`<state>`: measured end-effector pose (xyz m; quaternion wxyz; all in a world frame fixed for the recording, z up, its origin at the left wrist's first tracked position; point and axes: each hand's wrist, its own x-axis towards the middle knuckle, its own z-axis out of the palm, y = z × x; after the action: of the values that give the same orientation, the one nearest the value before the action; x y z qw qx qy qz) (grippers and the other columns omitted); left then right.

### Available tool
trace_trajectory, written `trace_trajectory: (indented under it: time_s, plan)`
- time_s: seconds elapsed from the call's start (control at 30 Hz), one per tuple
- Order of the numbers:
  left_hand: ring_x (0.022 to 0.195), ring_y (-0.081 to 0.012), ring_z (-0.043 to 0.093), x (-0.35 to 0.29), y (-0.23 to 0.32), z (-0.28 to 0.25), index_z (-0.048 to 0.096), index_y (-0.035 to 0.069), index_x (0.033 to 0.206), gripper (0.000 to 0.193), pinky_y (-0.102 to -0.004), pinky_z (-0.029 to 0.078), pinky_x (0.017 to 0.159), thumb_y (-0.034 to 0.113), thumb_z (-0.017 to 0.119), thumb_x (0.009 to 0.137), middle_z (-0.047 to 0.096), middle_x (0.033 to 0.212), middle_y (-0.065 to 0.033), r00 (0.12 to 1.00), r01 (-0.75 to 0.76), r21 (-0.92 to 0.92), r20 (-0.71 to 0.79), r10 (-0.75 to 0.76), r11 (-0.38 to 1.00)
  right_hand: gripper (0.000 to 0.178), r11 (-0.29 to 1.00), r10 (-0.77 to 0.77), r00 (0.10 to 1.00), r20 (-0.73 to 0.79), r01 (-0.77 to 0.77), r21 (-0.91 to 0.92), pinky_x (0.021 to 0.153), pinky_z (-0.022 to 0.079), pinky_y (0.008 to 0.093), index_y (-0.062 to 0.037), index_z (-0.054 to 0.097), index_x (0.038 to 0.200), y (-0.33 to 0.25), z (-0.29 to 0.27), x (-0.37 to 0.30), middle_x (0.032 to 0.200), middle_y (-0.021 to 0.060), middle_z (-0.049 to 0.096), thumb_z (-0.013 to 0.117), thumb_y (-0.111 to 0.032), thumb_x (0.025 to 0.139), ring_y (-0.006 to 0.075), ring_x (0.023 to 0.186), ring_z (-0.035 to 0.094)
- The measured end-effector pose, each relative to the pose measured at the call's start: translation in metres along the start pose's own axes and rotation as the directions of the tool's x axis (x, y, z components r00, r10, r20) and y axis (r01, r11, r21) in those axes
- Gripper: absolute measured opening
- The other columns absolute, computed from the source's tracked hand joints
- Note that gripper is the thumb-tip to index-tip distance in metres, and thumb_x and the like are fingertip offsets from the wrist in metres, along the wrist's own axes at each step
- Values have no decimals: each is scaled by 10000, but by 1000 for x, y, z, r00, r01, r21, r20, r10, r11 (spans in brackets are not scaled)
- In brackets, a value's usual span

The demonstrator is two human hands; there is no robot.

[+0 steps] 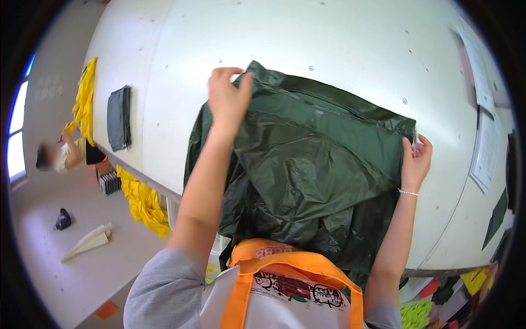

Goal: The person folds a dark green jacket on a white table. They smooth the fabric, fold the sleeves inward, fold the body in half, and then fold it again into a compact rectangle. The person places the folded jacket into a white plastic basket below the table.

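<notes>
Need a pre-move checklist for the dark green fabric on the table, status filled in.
1. Left hand at the far left corner of the dark green glossy fabric: ok.
2. Right hand at its far right corner: ok.
3. Grip closed firmly on both sides: cannot tell; the pictures don't show how tight.
4. Fabric smooth: not ok, creased and bunched toward the body.
5. Folded dark green bundle clear of the fabric: ok, lying apart to the left on the white table.
6. Nothing trapped underneath: cannot tell, underside hidden.
</notes>
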<state>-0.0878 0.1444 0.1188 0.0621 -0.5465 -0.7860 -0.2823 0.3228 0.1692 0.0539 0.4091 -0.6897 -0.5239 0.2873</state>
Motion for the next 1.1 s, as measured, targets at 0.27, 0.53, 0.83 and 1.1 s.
trace_trajectory:
  time_s: [0.27, 0.53, 0.83, 1.1]
  plan:
    - [698, -148, 614, 23, -83, 16, 704, -34, 874, 246, -268, 487, 635, 205, 691, 814, 676, 794, -96, 696, 565, -182, 629, -347, 805, 338, 988, -18, 945, 326, -32, 149, 545, 413, 233, 2, 601, 1064, -101, 50, -29, 688, -1, 512, 408, -270, 1010, 74, 583, 457]
    - [690, -65, 567, 9, -25, -24, 631, -3, 1046, 214, -194, 455, 636, 85, 640, 851, 657, 794, -33, 815, 573, -616, 497, -298, 540, 292, 963, -265, 787, 557, 186, 195, 697, 461, 338, -5, 513, 1043, -182, 121, -69, 805, 160, 612, 455, -284, 979, 254, 722, 593]
    - [657, -43, 541, -6, 9, -50, 698, -17, 907, 153, -194, 431, 603, 97, 695, 804, 652, 727, 0, 906, 423, -737, 360, -223, 527, 225, 939, -343, 756, 557, 250, 239, 631, 461, 293, -4, 569, 970, -222, 154, -73, 773, 111, 630, 606, -218, 910, 188, 666, 582]
    - [645, -31, 526, -9, 10, -54, 699, -12, 901, 143, -179, 412, 579, 94, 702, 806, 655, 743, 6, 941, 335, -742, 289, -175, 581, 203, 951, -304, 772, 558, 210, 228, 588, 435, 256, -6, 588, 950, -227, 154, -74, 736, 75, 619, 612, -202, 907, 127, 612, 530]
